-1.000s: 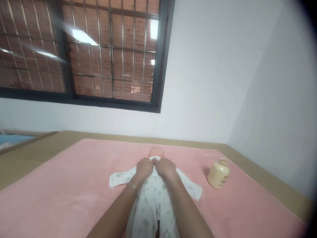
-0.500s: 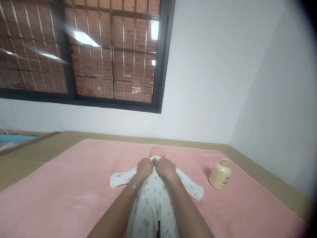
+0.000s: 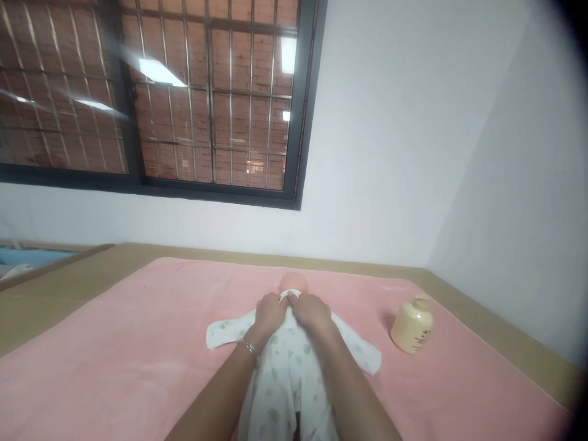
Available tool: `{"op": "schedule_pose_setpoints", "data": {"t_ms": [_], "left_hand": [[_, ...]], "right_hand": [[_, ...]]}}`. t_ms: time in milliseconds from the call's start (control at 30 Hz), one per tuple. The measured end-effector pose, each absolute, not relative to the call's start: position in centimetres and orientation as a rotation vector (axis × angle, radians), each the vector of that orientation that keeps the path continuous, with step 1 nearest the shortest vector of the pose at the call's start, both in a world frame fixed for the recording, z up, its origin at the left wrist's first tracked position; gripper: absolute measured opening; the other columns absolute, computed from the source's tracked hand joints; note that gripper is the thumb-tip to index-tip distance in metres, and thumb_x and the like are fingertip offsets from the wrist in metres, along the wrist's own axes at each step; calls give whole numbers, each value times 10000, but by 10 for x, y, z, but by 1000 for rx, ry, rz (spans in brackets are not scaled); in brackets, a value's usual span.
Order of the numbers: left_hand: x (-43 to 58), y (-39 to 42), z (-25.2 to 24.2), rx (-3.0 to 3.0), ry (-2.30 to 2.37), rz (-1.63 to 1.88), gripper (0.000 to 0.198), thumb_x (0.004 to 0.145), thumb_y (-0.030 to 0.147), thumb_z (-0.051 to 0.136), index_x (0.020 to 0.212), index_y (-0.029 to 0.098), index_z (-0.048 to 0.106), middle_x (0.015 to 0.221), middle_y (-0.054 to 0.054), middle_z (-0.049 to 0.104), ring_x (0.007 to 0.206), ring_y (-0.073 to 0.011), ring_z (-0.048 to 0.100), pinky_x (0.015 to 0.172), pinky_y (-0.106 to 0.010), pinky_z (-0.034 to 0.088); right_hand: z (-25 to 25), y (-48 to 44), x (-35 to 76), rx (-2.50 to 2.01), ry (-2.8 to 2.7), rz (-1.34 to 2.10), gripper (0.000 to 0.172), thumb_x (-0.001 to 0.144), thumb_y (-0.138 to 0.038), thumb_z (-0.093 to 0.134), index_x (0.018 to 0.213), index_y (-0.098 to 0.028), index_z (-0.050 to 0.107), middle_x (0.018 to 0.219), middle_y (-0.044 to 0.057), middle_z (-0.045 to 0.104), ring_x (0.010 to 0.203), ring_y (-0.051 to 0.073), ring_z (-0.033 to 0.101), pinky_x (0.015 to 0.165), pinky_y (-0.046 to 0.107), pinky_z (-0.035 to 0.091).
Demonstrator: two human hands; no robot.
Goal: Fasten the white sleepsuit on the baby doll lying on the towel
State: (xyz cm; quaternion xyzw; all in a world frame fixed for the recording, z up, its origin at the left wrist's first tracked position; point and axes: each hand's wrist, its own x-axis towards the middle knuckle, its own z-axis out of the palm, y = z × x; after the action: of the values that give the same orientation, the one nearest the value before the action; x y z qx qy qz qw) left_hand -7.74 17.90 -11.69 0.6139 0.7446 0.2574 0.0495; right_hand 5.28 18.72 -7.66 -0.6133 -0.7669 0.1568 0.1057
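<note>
A baby doll [image 3: 294, 282] lies on the pink blanket, only the top of its round head showing. White baby pajamas [image 3: 294, 352] with small green prints cover the body, sleeves spread to both sides and two legs toward me. My left hand [image 3: 270, 313] is closed on the left side of the neckline, a silver bangle on its wrist. On the other side of the collar, my right hand [image 3: 312, 311] is closed on the fabric, thumbs close together. What lies under the hands is hidden.
A cream-coloured jar [image 3: 412, 326] with dark lettering stands on the right of the pink blanket [image 3: 114, 343]. A tan raised edge [image 3: 358, 264] borders the surface. Behind it are a white wall [image 3: 381, 153] and a barred window [image 3: 211, 104]. Something blue [image 3: 32, 256] shows at far left.
The whole view has shifted very slightly. Both hands stay at the collar, and the pajamas and jar look the same.
</note>
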Motion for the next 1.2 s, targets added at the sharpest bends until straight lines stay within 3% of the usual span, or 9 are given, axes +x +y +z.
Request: {"op": "schedule_pose_setpoints", "data": {"t_ms": [300,600,800,1000,1200], "left_hand": [[-71,173,-112,2070,2200,881,392,891,325,312,732,179,638,865,-62,648,873,-184,567,752,-281,352],[-79,179,-120,1952,2239,759,419,894,366,298,810,170,659,895,-101,665,833,-206,595,717,-287,359],[-72,175,-117,2002,2238,878,410,879,403,334,765,180,659,847,-79,667,825,-198,593,698,-275,362],[-73,176,-113,1919,2290,662,332,859,355,384,835,182,667,931,-91,679,891,-220,603,738,-290,376],[-70,175,-112,1893,2315,747,384,870,375,335,893,188,669,947,-92,676,905,-218,600,764,-295,381]], "right_hand": [[-86,202,61,-1937,-2201,603,731,861,-627,106,1140,-159,594,1172,142,582,1080,288,532,876,419,391],[-81,180,41,-1866,-2229,278,665,864,-603,164,1071,-169,623,1095,160,610,1052,322,523,870,468,356],[-85,193,52,-1970,-2200,503,683,866,-598,134,1110,-171,607,1147,141,592,1068,300,530,876,436,370],[-73,177,45,-1788,-2264,459,705,828,-673,166,1098,-192,605,1122,137,605,1051,319,530,855,442,382],[-87,193,47,-1930,-2140,487,743,809,-691,189,1065,-148,626,1116,159,603,1049,324,534,874,453,369]]}}
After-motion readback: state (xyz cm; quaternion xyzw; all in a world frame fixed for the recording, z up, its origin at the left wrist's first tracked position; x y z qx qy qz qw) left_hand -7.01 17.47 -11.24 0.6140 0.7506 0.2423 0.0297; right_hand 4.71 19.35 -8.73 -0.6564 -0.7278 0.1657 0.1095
